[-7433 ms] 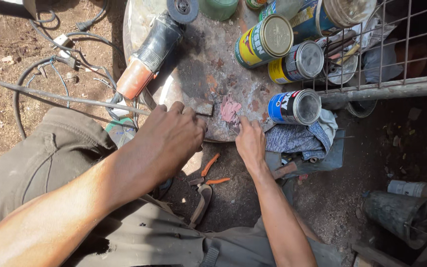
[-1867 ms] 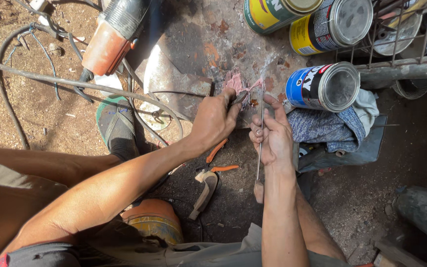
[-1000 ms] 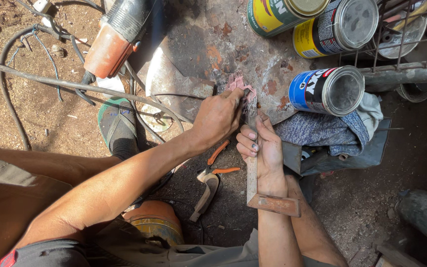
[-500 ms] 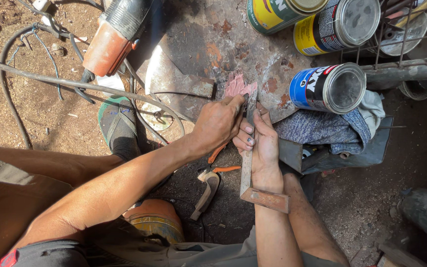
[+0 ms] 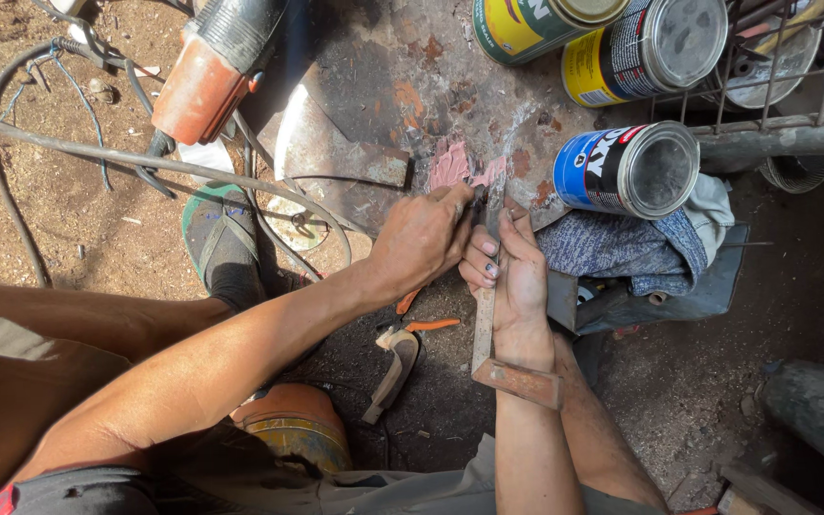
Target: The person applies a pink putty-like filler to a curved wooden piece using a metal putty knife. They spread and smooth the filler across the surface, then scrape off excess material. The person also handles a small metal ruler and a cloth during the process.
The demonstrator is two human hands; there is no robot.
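Metal strip with rusty crosspiece gripped upright in right hand, tip at pink putty on round metal surface. Left hand pinched at tip. Blue can just beyond.

— What surrounds the worker?
— Bare brown dirt ground under hard sunlight, with black cables snaking across it and a thin metal rod lying over them.

— And the work surface?
— A round, rusted metal tabletop, paint-stained, edged at the right by a wire grid rack. Deep shadow pools below the tabletop.
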